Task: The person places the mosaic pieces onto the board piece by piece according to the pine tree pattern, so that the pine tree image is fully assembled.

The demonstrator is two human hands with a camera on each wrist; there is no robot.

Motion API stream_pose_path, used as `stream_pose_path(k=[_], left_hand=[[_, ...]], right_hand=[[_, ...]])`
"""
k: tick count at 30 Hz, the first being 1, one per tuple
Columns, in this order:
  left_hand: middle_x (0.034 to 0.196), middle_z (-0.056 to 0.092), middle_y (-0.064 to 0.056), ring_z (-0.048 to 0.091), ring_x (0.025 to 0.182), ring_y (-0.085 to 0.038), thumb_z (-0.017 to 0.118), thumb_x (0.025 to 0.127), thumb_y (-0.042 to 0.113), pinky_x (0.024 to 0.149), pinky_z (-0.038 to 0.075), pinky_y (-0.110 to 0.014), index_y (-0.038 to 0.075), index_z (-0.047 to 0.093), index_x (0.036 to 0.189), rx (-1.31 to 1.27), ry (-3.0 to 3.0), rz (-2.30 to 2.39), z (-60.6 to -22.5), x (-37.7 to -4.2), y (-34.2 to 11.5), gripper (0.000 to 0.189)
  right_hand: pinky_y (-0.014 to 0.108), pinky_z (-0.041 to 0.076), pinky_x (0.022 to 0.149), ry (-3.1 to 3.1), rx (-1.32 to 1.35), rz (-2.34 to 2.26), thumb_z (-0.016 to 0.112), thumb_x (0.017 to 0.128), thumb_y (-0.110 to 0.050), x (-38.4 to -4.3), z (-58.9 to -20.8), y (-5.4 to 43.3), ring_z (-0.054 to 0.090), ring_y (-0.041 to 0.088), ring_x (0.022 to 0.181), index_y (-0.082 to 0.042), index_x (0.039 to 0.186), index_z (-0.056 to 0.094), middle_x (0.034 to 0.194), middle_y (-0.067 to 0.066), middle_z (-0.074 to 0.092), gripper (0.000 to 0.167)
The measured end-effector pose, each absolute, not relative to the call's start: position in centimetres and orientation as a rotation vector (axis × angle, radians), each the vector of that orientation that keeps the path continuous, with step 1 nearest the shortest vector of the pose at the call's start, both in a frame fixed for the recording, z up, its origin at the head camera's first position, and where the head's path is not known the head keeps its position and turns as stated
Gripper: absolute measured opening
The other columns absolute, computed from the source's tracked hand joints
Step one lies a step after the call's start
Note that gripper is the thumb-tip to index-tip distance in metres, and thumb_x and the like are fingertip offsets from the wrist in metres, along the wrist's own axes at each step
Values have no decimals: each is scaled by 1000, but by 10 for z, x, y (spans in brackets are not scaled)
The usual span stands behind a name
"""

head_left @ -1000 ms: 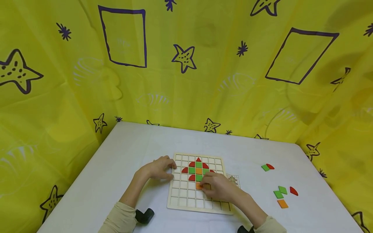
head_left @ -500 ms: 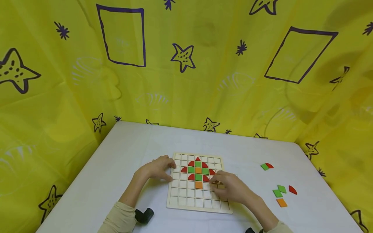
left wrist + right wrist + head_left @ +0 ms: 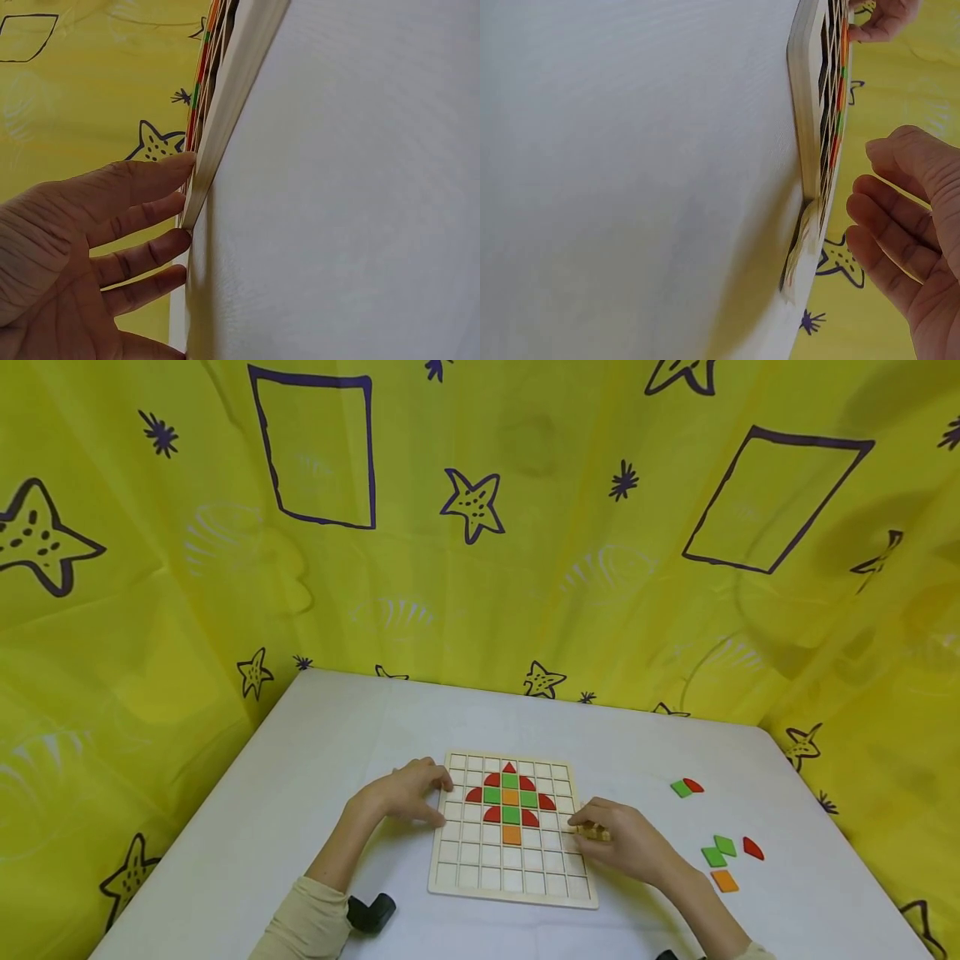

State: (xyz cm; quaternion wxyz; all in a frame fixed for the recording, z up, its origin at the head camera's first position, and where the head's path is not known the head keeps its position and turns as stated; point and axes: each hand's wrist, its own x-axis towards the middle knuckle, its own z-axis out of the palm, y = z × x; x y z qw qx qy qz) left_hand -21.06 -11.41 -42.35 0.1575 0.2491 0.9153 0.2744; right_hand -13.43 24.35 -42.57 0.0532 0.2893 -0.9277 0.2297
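A wooden grid board (image 3: 480, 883) lies on the table, with red, green and orange tiles set in its squares in a tree-like shape. An orange square tile (image 3: 512, 835) forms the lowest part of that shape. My left hand (image 3: 411, 791) rests at the board's left edge; in the left wrist view its thumb and fingertips touch the rim. Over the board's right edge hovers my right hand (image 3: 618, 839), fingers loosely bent and holding nothing. Beneath it a printed pattern card (image 3: 801, 259) pokes out from beside the board, partly hidden by the hand in the head view.
Loose tiles lie on the right of the white table (image 3: 352, 718): green squares (image 3: 714, 857), red quarter-rounds (image 3: 753, 848) and an orange square (image 3: 724, 882). Farther back, a green tile (image 3: 681, 788) touches a red one. A yellow patterned curtain (image 3: 480, 593) surrounds the table.
My right hand has drawn back to the right, off the orange tile in the board and over to the board's right edge. The left hand has stayed in place.
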Motion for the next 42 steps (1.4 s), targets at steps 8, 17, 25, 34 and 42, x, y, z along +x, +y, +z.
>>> stream_pose_path(k=[8,17,25,34,42], left_hand=[[109,58,0,53,112,-26,91,76,19,107,30,-73,12,67,110,684,2633,773,-423,-209,-113,42],[108,58,0,52,112,-25,92,76,18,107,31,-72,12,67,110,687,2640,773,-422,-209,-113,43],[108,58,0,53,111,-25,92,76,18,107,31,-72,12,67,110,689,2642,766,-423,-210,-113,43],[109,59,0,53,112,-25,92,76,18,107,31,-72,12,67,110,680,2643,757,-423,-210,-113,42],[110,59,0,53,113,-26,91,77,19,107,33,-70,13,67,110,686,2640,763,-424,-210,-113,42]], right_hand=[[32,57,75,-2783,848,701,81,85,-5,-127,-425,261,65,9,84,-11,102,76,97,-6,71,18],[29,55,69,-2741,816,665,83,82,-3,-121,-426,281,65,10,83,-14,101,76,95,-9,70,23],[28,55,69,-2792,730,647,83,81,-3,-116,-423,297,63,9,83,-12,101,75,96,-8,70,23],[27,55,66,-2737,641,664,84,78,0,-118,-428,322,64,8,82,-8,99,75,95,-2,73,25],[31,54,68,-2826,417,655,83,83,-7,-121,-427,346,64,20,82,-5,105,74,98,3,73,24]])
